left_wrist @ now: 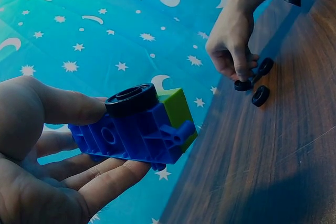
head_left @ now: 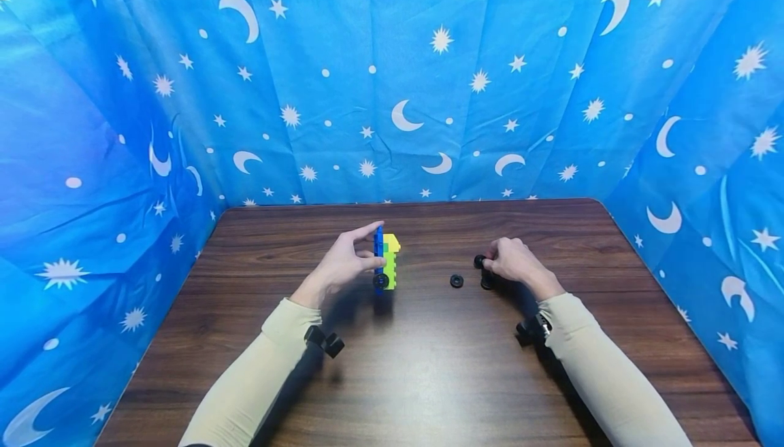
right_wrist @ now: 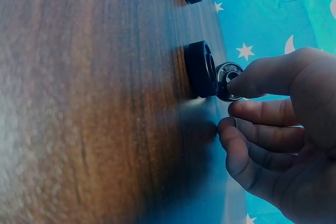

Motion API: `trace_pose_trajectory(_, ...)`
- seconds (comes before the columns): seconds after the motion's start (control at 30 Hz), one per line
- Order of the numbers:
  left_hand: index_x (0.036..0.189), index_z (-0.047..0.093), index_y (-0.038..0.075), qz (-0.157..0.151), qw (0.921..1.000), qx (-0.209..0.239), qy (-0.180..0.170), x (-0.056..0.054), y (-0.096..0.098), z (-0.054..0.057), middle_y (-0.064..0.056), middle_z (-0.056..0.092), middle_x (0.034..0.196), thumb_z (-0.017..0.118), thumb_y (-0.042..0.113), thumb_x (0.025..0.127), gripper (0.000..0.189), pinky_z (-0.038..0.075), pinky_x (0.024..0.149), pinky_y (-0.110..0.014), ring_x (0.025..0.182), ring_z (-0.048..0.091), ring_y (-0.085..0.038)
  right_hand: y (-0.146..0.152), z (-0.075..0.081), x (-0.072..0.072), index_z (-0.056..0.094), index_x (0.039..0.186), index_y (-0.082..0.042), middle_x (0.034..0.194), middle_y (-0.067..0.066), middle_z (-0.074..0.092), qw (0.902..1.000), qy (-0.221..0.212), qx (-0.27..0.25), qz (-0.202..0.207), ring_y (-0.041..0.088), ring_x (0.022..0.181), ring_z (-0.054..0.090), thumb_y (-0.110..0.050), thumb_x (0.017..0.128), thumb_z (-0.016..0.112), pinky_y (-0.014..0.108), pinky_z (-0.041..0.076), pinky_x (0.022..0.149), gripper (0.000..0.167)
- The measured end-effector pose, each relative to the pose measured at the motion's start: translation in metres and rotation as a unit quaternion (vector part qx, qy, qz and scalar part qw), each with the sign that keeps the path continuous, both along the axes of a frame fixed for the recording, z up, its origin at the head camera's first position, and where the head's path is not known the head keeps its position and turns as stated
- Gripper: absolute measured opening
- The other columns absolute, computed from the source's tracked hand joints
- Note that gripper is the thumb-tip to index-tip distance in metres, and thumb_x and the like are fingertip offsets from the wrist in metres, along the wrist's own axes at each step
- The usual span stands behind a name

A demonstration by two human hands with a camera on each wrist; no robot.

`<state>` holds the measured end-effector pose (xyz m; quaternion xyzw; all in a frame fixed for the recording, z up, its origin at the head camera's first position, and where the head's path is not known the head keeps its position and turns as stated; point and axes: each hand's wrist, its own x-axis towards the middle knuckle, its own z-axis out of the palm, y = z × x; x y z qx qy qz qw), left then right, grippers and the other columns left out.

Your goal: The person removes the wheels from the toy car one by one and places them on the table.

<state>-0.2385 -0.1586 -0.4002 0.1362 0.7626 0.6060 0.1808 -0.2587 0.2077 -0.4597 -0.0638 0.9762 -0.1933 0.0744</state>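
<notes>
My left hand [head_left: 339,263] holds a toy vehicle [left_wrist: 123,135] above the table, gripped between thumb and fingers and turned on its side. A blue chassis with yellow and green bricks [head_left: 390,270] makes up the toy. One black wheel [left_wrist: 131,99] sits on the chassis, near the left thumb; a bare axle stub [left_wrist: 178,135] sticks out at the other end. Over at the right, my right hand [head_left: 517,261] pinches a small black wheel [right_wrist: 229,81] at its thumb tip. Another wheel [right_wrist: 199,69] stands close beside it, and a third wheel [head_left: 456,281] lies a little to the left.
The brown wooden table [head_left: 404,379] extends under both hands, its far edge meeting a blue curtain [head_left: 343,93] with white moons and stars. Curtain also hangs along both sides. Small black cameras [head_left: 324,341] are strapped at both wrists.
</notes>
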Motion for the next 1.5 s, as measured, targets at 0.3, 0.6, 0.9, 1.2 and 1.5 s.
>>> trace_pose_trajectory(0.3,0.149,0.039,0.027,0.001,1.0,-0.003,-0.003,0.0,0.0,0.001,-0.012,0.045,0.132,0.069,-0.002,0.087,0.075,0.059,0.082,-0.035,0.095,0.068,-0.023,0.001,0.001,0.001,0.067,0.085,-0.009,0.079,0.005,0.065,1.0,0.0,0.0,0.001,0.024,0.072,0.057,-0.022,0.089,0.064,0.04,0.048,0.065,0.013)
trace_pose_trajectory(0.6,0.149,0.038,0.026,0.001,1.0,0.004,-0.009,0.001,0.0,0.002,-0.012,0.043,0.132,0.068,-0.005,0.086,0.077,0.059,0.081,-0.036,0.095,0.068,-0.023,0.0,0.002,0.003,0.066,0.086,-0.009,0.078,0.005,0.064,1.0,-0.001,0.0,-0.003,0.023,0.071,0.056,-0.022,0.089,0.063,0.038,0.047,0.064,0.013)
trace_pose_trajectory(0.9,0.15,0.038,0.026,0.003,0.9999,0.009,-0.011,0.001,0.0,0.001,-0.012,0.043,0.133,0.068,-0.005,0.086,0.076,0.059,0.082,-0.036,0.095,0.068,-0.023,-0.001,0.001,0.006,0.066,0.086,-0.01,0.075,0.004,0.064,0.9999,0.007,-0.007,-0.004,0.022,0.069,0.056,-0.022,0.09,0.063,0.037,0.046,0.063,0.013)
trace_pose_trajectory(1.2,0.149,0.039,0.027,0.006,0.9999,0.01,-0.01,0.002,-0.001,0.001,-0.012,0.043,0.137,0.07,-0.004,0.085,0.077,0.059,0.082,-0.037,0.096,0.068,-0.023,-0.004,0.005,0.011,0.064,0.093,-0.008,0.082,0.005,0.066,0.9998,0.014,-0.016,-0.003,0.021,0.072,0.057,-0.023,0.091,0.063,0.035,0.047,0.063,0.015)
trace_pose_trajectory(1.5,0.149,0.039,0.026,0.009,0.9999,0.01,-0.007,0.002,-0.001,0.001,-0.011,0.045,0.137,0.07,-0.004,0.085,0.077,0.059,0.081,-0.036,0.098,0.068,-0.023,-0.009,0.01,0.014,0.065,0.097,-0.006,0.084,0.003,0.073,0.9982,0.046,-0.038,0.009,0.016,0.072,0.063,-0.023,0.089,0.065,0.032,0.049,0.061,0.019)
